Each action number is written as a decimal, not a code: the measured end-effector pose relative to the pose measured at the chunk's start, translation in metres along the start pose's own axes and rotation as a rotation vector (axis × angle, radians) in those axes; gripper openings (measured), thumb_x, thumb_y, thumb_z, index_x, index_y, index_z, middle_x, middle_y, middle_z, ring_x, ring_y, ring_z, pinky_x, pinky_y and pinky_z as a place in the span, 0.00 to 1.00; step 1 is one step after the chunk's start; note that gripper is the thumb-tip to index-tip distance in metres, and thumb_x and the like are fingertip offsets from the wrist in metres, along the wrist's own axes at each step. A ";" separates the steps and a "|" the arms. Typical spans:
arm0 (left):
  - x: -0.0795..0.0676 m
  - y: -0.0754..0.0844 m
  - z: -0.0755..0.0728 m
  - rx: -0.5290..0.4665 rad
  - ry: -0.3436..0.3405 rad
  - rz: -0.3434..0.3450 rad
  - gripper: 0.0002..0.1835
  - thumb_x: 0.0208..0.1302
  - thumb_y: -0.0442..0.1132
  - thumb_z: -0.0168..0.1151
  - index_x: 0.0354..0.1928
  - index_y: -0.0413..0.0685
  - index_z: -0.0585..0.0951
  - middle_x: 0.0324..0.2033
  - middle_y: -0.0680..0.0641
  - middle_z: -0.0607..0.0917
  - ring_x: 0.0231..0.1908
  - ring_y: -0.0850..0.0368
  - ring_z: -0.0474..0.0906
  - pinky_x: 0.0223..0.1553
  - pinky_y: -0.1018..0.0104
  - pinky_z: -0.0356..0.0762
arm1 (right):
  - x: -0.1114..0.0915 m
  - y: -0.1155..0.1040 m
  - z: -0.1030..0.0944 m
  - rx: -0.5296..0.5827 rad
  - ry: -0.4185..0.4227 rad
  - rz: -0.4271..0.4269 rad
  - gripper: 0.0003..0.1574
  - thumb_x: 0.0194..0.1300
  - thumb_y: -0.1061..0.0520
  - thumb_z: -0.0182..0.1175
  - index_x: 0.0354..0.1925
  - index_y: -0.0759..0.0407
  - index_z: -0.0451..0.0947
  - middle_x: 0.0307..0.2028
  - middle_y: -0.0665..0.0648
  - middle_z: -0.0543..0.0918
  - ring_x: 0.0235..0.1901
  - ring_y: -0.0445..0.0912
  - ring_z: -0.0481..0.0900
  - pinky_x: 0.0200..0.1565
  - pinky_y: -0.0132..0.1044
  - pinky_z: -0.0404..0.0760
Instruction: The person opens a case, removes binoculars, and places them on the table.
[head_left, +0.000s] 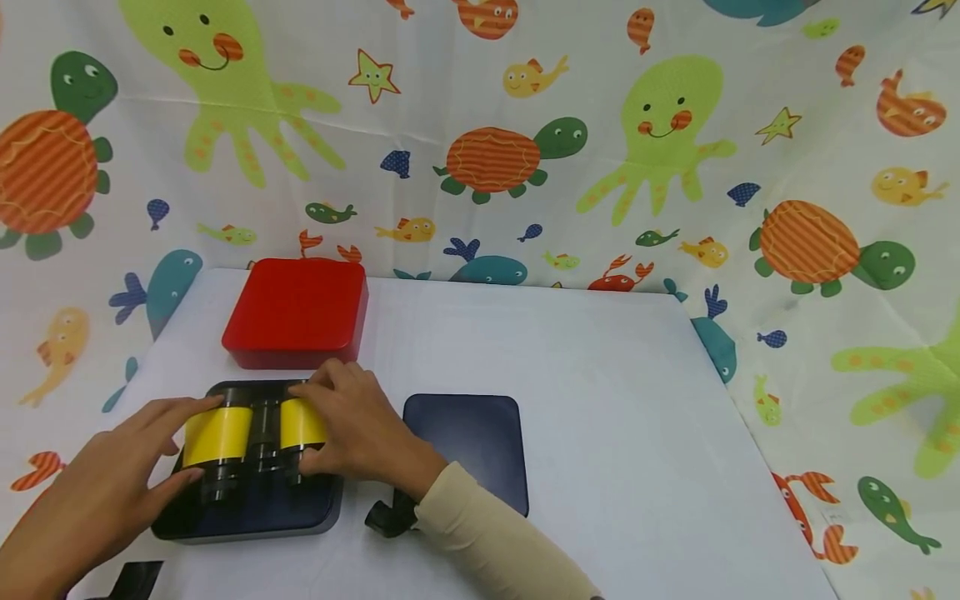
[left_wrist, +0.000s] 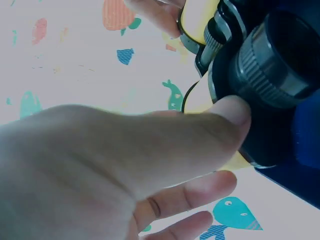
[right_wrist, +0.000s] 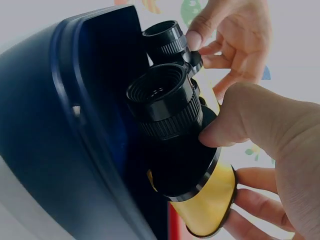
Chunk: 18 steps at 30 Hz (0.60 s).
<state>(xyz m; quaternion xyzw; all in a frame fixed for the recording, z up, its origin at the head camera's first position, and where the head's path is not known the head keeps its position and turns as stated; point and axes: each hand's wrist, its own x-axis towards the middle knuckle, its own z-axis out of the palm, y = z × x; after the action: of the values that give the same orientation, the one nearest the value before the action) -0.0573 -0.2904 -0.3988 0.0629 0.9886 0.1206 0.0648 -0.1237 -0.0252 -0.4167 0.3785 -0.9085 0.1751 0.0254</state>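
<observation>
Yellow-and-black binoculars [head_left: 217, 436] lie across a dark blue tin [head_left: 262, 517] on the left of the table. My left hand [head_left: 120, 475] grips the left barrel, its thumb at the near end and fingers at the far end. On the other barrel, my right hand [head_left: 360, 425] has its thumb and fingers round the yellow part. The left wrist view shows the left thumb pressed on the black body beside an eyepiece [left_wrist: 272, 65]. Both eyepieces [right_wrist: 162, 97] show in the right wrist view, with the right thumb next to the nearer one.
A red box [head_left: 300, 312] stands just behind the blue tin. Right of it lies another dark blue tin piece [head_left: 472, 442], partly under the right forearm. A black strap-like object [head_left: 392, 517] lies beside the right wrist. A fabric with sea animals hangs behind the white table [head_left: 637, 433].
</observation>
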 end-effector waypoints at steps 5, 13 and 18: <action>-0.003 0.010 -0.006 -0.005 0.004 0.017 0.53 0.47 0.37 0.87 0.76 0.43 0.67 0.63 0.25 0.74 0.35 0.42 0.83 0.33 0.42 0.90 | -0.007 0.002 -0.013 0.021 0.016 0.004 0.49 0.53 0.38 0.79 0.71 0.43 0.77 0.59 0.45 0.76 0.57 0.37 0.70 0.59 0.28 0.74; 0.001 0.021 -0.003 -0.055 0.014 0.074 0.53 0.50 0.38 0.85 0.78 0.49 0.67 0.64 0.29 0.74 0.38 0.49 0.81 0.38 0.43 0.91 | -0.023 0.012 -0.023 0.059 0.037 0.042 0.48 0.51 0.42 0.80 0.70 0.42 0.78 0.57 0.45 0.76 0.58 0.39 0.70 0.56 0.28 0.75; 0.004 0.032 0.000 -0.066 0.020 0.106 0.52 0.51 0.40 0.85 0.78 0.50 0.68 0.65 0.31 0.75 0.39 0.50 0.79 0.40 0.40 0.90 | -0.034 0.019 -0.027 0.089 0.049 0.082 0.49 0.49 0.44 0.81 0.70 0.42 0.79 0.57 0.46 0.76 0.58 0.41 0.71 0.55 0.29 0.78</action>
<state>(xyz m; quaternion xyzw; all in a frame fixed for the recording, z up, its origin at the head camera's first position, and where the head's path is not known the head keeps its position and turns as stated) -0.0583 -0.2590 -0.3911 0.1118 0.9799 0.1572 0.0503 -0.1156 0.0192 -0.4030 0.3372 -0.9138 0.2252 0.0234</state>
